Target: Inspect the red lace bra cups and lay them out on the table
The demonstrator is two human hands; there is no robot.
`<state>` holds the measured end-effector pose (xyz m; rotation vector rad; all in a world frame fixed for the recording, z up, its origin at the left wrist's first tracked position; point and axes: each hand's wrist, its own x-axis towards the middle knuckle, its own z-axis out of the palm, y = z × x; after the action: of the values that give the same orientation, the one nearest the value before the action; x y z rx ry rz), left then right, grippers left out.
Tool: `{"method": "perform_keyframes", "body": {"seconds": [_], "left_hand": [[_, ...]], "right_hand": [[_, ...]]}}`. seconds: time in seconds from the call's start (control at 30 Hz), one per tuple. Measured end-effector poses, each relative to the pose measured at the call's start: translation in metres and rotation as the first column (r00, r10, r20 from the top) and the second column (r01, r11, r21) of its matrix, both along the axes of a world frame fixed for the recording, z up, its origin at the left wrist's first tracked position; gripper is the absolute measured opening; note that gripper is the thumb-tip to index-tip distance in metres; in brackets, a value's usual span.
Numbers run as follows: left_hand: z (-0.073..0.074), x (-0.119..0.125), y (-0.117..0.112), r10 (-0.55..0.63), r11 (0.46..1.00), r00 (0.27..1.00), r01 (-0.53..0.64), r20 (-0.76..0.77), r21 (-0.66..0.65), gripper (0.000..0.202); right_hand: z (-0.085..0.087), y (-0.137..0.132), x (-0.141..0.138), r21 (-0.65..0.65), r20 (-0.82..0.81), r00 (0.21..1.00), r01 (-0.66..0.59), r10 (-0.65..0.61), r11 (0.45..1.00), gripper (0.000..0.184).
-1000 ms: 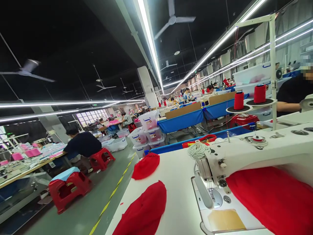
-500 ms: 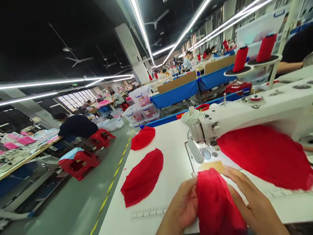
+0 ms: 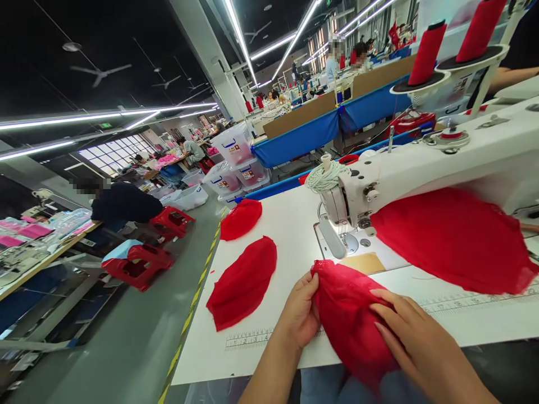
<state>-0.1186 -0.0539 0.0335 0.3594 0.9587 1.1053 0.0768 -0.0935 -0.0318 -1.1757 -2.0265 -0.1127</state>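
A gathered red fabric piece (image 3: 349, 320) hangs over the table's front edge between my hands. My left hand (image 3: 300, 308) is closed, with thumb and fingers pinching the cloth's upper left corner. Over the right side of the same cloth lies my right hand (image 3: 415, 331), its fingers bent round the edge; the thumb's grip is partly hidden. Just beyond the cloth is the needle area of a white sewing machine (image 3: 421, 168), with a tan patch (image 3: 364, 262) on the bed in front of it. Another large red fabric piece (image 3: 455, 241) lies under the machine's arm.
Two more red pieces, a leaf-shaped one (image 3: 244, 286) and a smaller one (image 3: 242, 219), lie at left on the white table (image 3: 290, 230). Red thread cones (image 3: 427, 53) stand behind the machine. Clear bins (image 3: 236, 143), red stools (image 3: 138, 266) and a seated person (image 3: 126, 202) are farther off.
The held cloth has shifted left and away from the tan patch, and it spreads wider now. My left hand has moved left and up with its corner. The camera view has also shifted.
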Motion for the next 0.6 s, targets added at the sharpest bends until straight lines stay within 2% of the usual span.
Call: {"method": "perform_keyframes", "body": {"seconds": [0.1,0.27,0.37,0.5,0.6], "left_hand": [[0.001,0.000,-0.001,-0.049,0.998,0.999,0.049,-0.011,0.028,0.031],[0.002,0.008,-0.003,-0.152,0.987,0.988,0.153,-0.021,0.050,0.039],[0.001,0.014,-0.003,-0.196,0.979,0.980,0.194,0.020,0.064,0.041],[-0.002,0.022,-0.005,-0.194,0.979,0.980,0.191,0.050,0.065,0.048],[-0.003,0.027,-0.010,-0.153,0.987,0.987,0.150,0.056,0.051,0.051]], "right_hand": [[-0.003,0.006,0.005,0.047,0.044,0.999,-0.016,0.014,0.999,0.027],[-0.018,0.017,0.025,0.137,0.156,0.988,-0.027,0.005,0.990,0.029],[-0.021,0.019,0.032,0.150,0.078,0.996,0.041,-0.053,0.988,0.035],[-0.016,0.005,0.033,0.052,-0.059,0.994,0.099,-0.096,0.994,0.036],[-0.019,-0.014,0.036,-0.028,-0.107,0.987,0.114,-0.116,0.993,0.023]]}}
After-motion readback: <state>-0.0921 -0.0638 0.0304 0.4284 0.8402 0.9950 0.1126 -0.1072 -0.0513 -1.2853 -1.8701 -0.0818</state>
